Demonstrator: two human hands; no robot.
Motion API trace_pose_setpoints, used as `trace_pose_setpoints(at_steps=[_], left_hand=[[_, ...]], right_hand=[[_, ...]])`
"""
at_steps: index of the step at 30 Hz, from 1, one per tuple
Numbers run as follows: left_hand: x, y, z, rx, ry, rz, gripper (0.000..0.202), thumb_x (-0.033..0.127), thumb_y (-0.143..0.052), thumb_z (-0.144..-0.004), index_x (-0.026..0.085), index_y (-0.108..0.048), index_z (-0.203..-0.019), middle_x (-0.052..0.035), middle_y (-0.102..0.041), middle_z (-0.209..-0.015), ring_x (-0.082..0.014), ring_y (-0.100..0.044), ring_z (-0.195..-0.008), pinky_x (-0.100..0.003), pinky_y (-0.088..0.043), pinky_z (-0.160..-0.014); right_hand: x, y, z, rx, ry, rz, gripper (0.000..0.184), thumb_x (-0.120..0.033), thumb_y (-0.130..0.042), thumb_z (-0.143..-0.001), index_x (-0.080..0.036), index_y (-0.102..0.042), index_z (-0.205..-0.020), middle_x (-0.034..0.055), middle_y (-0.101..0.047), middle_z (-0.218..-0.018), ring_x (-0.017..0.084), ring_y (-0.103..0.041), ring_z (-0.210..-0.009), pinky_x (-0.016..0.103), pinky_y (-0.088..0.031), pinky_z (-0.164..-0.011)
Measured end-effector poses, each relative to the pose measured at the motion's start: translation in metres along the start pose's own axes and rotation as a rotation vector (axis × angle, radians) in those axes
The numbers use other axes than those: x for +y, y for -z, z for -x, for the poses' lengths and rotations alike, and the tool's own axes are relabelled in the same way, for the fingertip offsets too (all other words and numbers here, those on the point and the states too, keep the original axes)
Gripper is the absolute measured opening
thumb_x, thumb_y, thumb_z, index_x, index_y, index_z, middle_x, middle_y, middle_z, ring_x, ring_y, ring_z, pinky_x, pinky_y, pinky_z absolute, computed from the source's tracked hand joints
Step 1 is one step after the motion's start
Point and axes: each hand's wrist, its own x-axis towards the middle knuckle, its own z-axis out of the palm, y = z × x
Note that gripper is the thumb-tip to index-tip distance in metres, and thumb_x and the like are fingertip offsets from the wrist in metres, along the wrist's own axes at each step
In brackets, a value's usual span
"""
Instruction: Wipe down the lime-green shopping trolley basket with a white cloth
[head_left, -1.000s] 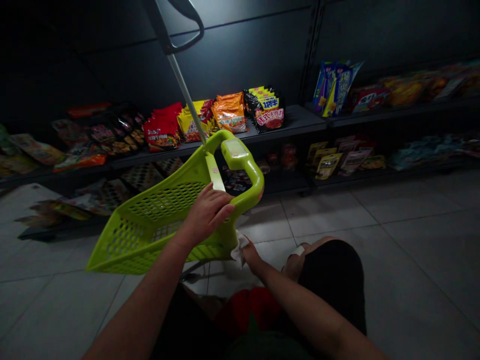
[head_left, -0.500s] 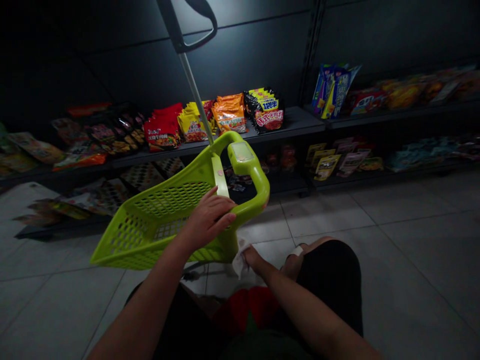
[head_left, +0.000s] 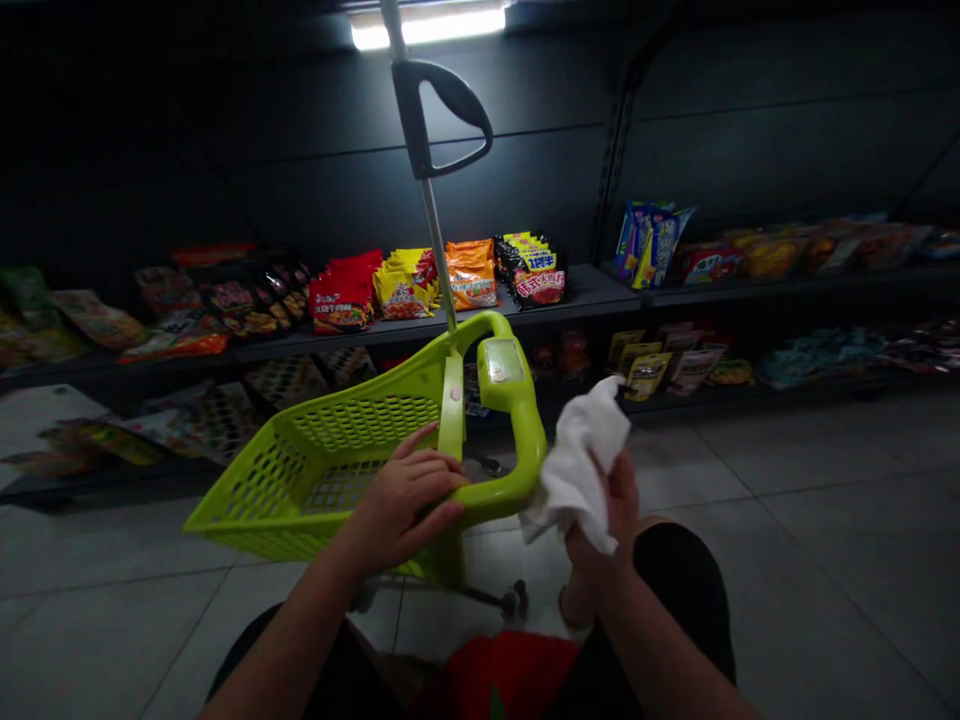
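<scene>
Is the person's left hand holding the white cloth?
No, the left hand is on the lime-green shopping basket, while the right hand holds the white cloth.

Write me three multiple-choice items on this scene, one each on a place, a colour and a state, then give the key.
1. Where is the white cloth?
A) On the shelf
B) In the right hand
C) On the floor

2. What colour is the shopping basket?
A) Lime green
B) Red
C) Blue

3. What is the left hand doing?
A) Holding a noodle packet
B) Hanging free at the side
C) Resting with curled fingers on the basket's handle

Key:
1: B, the cloth is bunched in that hand's fingers, beside the basket.
2: A, its mesh walls and frame are bright lime green.
3: C, the fingers lie curled over the green bar.
</scene>
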Motion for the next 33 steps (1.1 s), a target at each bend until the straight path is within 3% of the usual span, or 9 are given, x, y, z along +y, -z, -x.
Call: trace_pose_setpoints(at_steps=[5,8,11,17,21,24,28,31,33], left_hand=[[0.005,0.002,0.002,0.025,-0.067,0.065,0.017,0.027,-0.052,-0.096,0.022,-0.066,-0.104,-0.0016,-0.072,-0.094,-0.0163,-0.069,-0.091,-0.049,-0.024,-0.124],[0.008,0.002,0.005,0.023,-0.09,0.105,0.018,0.03,-0.051,-0.096,0.022,-0.066,-0.103,-0.0022,-0.072,-0.091,-0.0171,-0.069,-0.089,-0.05,-0.027,-0.122],[0.006,0.004,0.01,0.006,-0.1,0.124,0.023,0.035,-0.048,-0.098,0.022,-0.067,-0.1,-0.0026,-0.073,-0.09,-0.0176,-0.069,-0.088,-0.049,-0.029,-0.122],[-0.007,0.014,0.032,0.026,-0.076,0.175,0.052,0.037,-0.022,-0.107,0.024,-0.07,-0.091,-0.0016,-0.074,-0.084,-0.017,-0.069,-0.093,-0.044,-0.031,-0.121],[-0.019,0.022,0.049,0.004,-0.055,0.119,0.052,0.041,-0.023,-0.107,0.024,-0.072,-0.102,-0.0039,-0.078,-0.096,-0.0194,-0.068,-0.106,-0.043,-0.034,-0.119],[-0.028,0.027,0.062,0.025,-0.02,0.097,0.049,0.04,-0.027,-0.106,0.025,-0.074,-0.101,-0.0041,-0.08,-0.099,-0.0212,-0.067,-0.112,-0.046,-0.037,-0.118],[-0.023,0.021,0.075,0.1,0.132,0.073,0.039,0.034,-0.037,-0.105,0.024,-0.073,-0.096,-0.0033,-0.08,-0.109,-0.0204,-0.067,-0.116,-0.046,-0.039,-0.118],[-0.004,0.009,0.076,0.259,0.25,0.05,0.037,0.034,-0.037,-0.104,0.023,-0.072,-0.101,-0.0059,-0.077,-0.117,-0.0203,-0.069,-0.11,-0.045,-0.041,-0.115],[0.009,0.002,0.073,0.349,0.249,0.04,0.042,0.033,-0.034,-0.104,0.022,-0.071,-0.089,-0.0061,-0.079,-0.103,-0.0203,-0.072,-0.095,-0.043,-0.047,-0.106]], right_hand=[[-0.005,-0.008,-0.106,-0.352,0.07,0.031,0.025,-0.037,-0.066,-0.085,-0.02,-0.077,-0.1,0.0071,-0.071,-0.123,0.026,-0.063,-0.116,0.036,-0.047,-0.102],[0.008,-0.019,-0.172,-0.464,0.004,0.066,0.032,-0.041,-0.066,-0.081,-0.017,-0.077,-0.099,0.0056,-0.076,-0.105,0.024,-0.067,-0.099,0.035,-0.049,-0.094],[0.016,-0.019,-0.199,-0.534,0.027,0.145,0.033,-0.039,-0.063,-0.08,-0.015,-0.077,-0.099,0.0031,-0.076,-0.09,0.021,-0.066,-0.084,0.034,-0.051,-0.086],[-0.036,-0.007,-0.126,-0.721,0.46,0.223,0.022,-0.02,-0.061,-0.081,-0.022,-0.077,-0.096,0.0042,-0.076,-0.102,0.023,-0.066,-0.104,0.043,-0.042,-0.108],[-0.073,-0.009,-0.087,-0.902,0.566,0.234,0.023,-0.021,-0.065,-0.084,-0.025,-0.076,-0.104,0.0056,-0.076,-0.108,0.023,-0.066,-0.109,0.039,-0.043,-0.106],[-0.059,-0.003,-0.111,-0.875,0.548,0.278,0.018,-0.027,-0.065,-0.088,-0.022,-0.076,-0.101,0.0065,-0.075,-0.102,0.022,-0.066,-0.1,0.037,-0.046,-0.101],[-0.019,0.012,-0.155,-0.596,0.395,0.434,0.023,-0.029,-0.053,-0.093,-0.018,-0.073,-0.089,0.0064,-0.073,-0.091,0.02,-0.063,-0.088,0.035,-0.047,-0.093],[-0.024,0.006,-0.132,-0.522,0.449,0.473,0.021,-0.025,-0.053,-0.09,-0.019,-0.073,-0.094,0.0075,-0.074,-0.097,0.021,-0.064,-0.095,0.039,-0.044,-0.102],[-0.045,-0.009,-0.093,-0.667,0.579,0.392,0.019,-0.025,-0.059,-0.086,-0.023,-0.073,-0.098,0.0064,-0.075,-0.103,0.022,-0.065,-0.1,0.041,-0.04,-0.109]])
